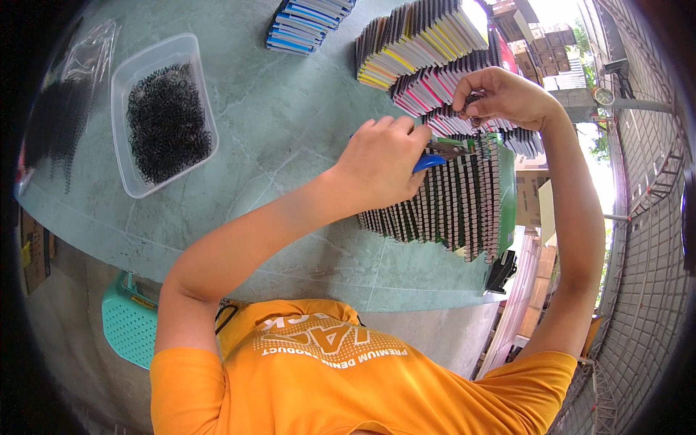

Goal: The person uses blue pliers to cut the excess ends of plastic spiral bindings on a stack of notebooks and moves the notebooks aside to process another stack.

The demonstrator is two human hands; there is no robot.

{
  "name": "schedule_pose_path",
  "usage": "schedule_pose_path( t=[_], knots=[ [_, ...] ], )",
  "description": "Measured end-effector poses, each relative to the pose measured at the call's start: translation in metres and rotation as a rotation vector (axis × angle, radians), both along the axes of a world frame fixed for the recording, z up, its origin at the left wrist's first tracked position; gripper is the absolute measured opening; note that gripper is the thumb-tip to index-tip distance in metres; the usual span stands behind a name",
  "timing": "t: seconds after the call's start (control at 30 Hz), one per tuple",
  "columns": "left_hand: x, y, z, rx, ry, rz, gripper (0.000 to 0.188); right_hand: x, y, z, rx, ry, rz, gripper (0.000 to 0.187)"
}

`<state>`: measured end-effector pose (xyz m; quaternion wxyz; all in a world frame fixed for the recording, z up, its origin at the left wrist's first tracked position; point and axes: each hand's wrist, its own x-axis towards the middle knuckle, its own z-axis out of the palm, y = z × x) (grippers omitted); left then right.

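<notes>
My left hand [380, 161] is closed around blue-handled pliers [431, 161]. Their metal jaws point right, at the upper end of a stack of wire-bound books [435, 210] with green covers. Row upon row of wire loops shows along the spines. Above the jaws, my right hand [504, 100] pinches small dark curled pieces [475, 105], perhaps wire rings. One piece hangs below the fingertips close to the stack's top corner. The other pliers handle is mostly hidden behind my left hand.
On the left, a clear plastic tub [118, 109] holds many black wire rings, beside a plastic bag [90, 54] of dark coils. More bound books with yellow [424, 43], pink [435, 80] and blue [301, 29] edges stand across the table [246, 145]. A turquoise stool [130, 322] sits below its edge.
</notes>
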<state>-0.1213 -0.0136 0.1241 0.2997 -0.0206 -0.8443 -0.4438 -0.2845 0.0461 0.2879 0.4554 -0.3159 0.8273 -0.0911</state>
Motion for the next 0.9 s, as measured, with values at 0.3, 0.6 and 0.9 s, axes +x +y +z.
schedule_pose_path(
  t=[0.3,0.6,0.9],
  knots=[
    [-0.007,0.000,0.002,-0.087,0.015,0.041,0.031,-0.014,0.011,-0.005,0.129,-0.016,0.064,0.018],
    [-0.010,0.000,0.003,-0.095,0.039,0.010,0.033,-0.009,0.011,-0.003,0.055,-0.309,-0.114,0.019],
    [-0.012,0.004,0.006,-0.157,0.052,0.081,0.032,0.006,0.008,-0.002,0.106,-0.067,0.188,0.019]
  ],
)
